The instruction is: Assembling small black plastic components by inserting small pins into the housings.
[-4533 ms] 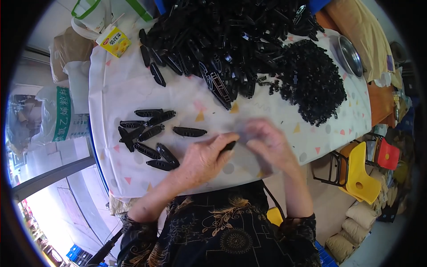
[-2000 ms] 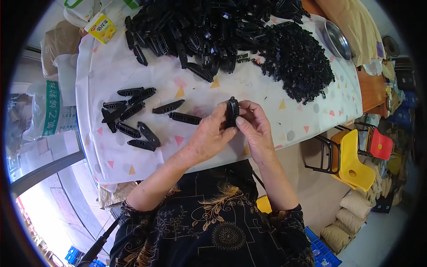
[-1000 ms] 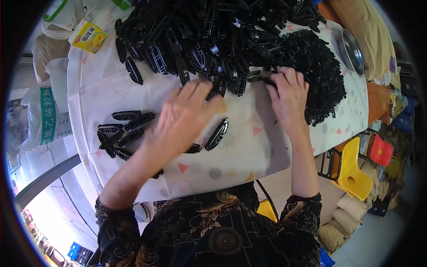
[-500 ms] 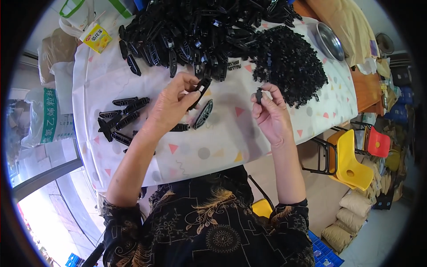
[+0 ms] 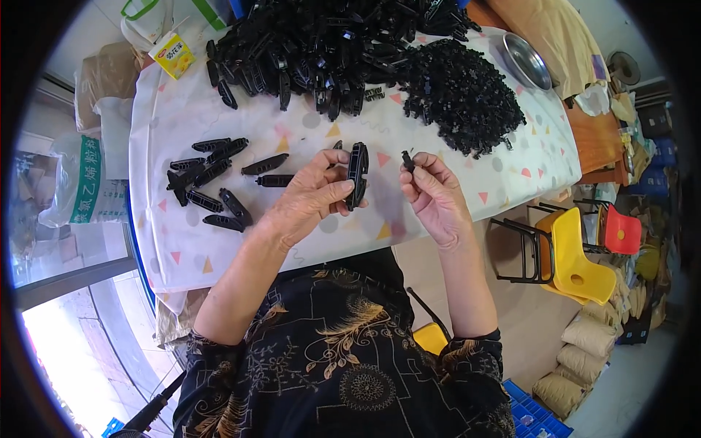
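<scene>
My left hand (image 5: pixel 321 191) is closed around a long black plastic part (image 5: pixel 357 175) with a curved, ribbed body, held upright over the table. Pinched between thumb and fingers of my right hand (image 5: pixel 440 198) is a small black plastic piece (image 5: pixel 408 161). A short gap separates the two parts. Behind my hands lies a big heap of long black parts (image 5: pixel 314 51), with a mound of small black pieces (image 5: pixel 467 95) to its right. Several long black parts (image 5: pixel 212 173) are spread on the table left of my left hand.
A patterned white cloth (image 5: pixel 182 252) covers the table. At the far right stands a round metal bowl (image 5: pixel 527 62); a yellow box (image 5: pixel 171 55) is at the far left. Yellow (image 5: pixel 573 255) and red chairs (image 5: pixel 621 232) and brown sacks (image 5: pixel 584 336) are off to the right.
My left hand has come from the heap's edge toward me and right, carrying the long black part, now upright. My right hand has shifted slightly left and nearer, still pinching the small piece.
</scene>
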Action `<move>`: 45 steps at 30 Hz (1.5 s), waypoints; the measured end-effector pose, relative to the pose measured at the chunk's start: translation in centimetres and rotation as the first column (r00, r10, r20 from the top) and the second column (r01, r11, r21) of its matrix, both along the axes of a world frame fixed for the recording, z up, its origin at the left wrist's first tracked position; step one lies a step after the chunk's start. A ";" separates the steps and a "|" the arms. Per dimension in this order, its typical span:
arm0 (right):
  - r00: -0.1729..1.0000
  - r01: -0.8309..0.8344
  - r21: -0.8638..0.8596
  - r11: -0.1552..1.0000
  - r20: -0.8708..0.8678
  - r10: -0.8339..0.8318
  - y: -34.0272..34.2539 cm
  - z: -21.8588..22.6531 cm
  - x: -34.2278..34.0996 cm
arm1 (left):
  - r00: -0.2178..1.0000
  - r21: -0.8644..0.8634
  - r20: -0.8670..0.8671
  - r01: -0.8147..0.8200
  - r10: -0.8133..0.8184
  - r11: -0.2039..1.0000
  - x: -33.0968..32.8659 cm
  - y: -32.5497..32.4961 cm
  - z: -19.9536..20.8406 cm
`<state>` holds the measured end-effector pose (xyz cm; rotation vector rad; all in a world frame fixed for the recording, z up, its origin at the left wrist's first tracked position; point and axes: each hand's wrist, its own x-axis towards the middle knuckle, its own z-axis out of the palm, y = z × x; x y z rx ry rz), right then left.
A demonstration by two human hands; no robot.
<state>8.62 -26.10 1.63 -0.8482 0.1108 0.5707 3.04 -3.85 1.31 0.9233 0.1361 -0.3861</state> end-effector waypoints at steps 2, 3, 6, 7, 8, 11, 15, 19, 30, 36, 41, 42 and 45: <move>0.998 0.047 -0.075 0.996 0.032 -0.045 0.1 -0.2 -0.3 | 1.000 -0.029 -0.017 0.012 -0.013 0.999 -0.1 -0.5 0.1; 0.998 0.049 -0.073 0.996 0.030 -0.047 -0.1 -0.3 -0.4 | 0.999 -0.026 -0.022 0.028 -0.029 0.999 -0.2 -0.7 0.1; 0.995 0.037 -0.105 0.994 0.098 -0.027 -0.2 -0.6 -0.7 | 0.998 -0.043 -0.010 0.059 -0.059 0.997 -0.2 -1.1 -0.5; 0.991 0.024 -0.183 0.983 0.135 0.001 -0.1 -0.5 -0.9 | 0.997 -0.065 0.006 0.072 -0.072 0.995 -0.1 -1.1 -0.9; 0.985 0.014 -0.261 0.965 0.170 0.032 0.1 -0.5 -1.1 | 0.998 -0.063 0.001 0.069 -0.069 0.996 -0.2 -1.1 -1.0; 0.945 0.084 -0.369 0.926 0.324 0.043 0.9 -0.3 -2.0 | 0.999 -0.131 -0.024 0.046 -0.049 0.990 -0.3 -1.4 -1.3; 0.913 0.185 -0.303 0.935 0.405 -0.049 3.1 -1.2 -2.9 | 0.999 -0.128 0.026 0.030 -0.027 0.991 -0.5 -1.9 -2.1; 0.987 0.100 -0.147 0.984 0.139 -0.080 4.1 -1.7 -3.2 | 0.997 -0.032 0.072 0.014 -0.011 0.999 -0.3 -2.7 -1.9; 0.974 0.201 -0.138 0.970 0.137 -0.182 6.2 -2.3 -3.7 | 0.996 0.162 0.089 -0.031 0.017 0.986 -0.3 -2.5 -1.9; 0.978 0.197 -0.119 0.973 0.094 -0.186 6.7 -2.2 -3.0 | 0.989 0.239 0.140 -0.071 0.038 0.968 0.1 -2.7 -2.6; 0.981 0.171 -0.207 0.963 0.129 -0.146 7.1 -1.6 -2.6 | 0.973 0.288 0.225 -0.110 0.044 0.951 0.6 -2.7 -3.0; 0.981 0.173 -0.211 0.962 0.127 -0.148 7.1 -1.6 -2.4 | 0.963 0.292 0.264 -0.131 0.051 0.947 0.7 -2.7 -2.7; 0.975 0.151 -0.276 0.949 0.198 -0.098 6.8 -1.8 -1.7 | 0.949 0.335 0.310 -0.170 0.062 0.927 0.9 -2.9 -2.7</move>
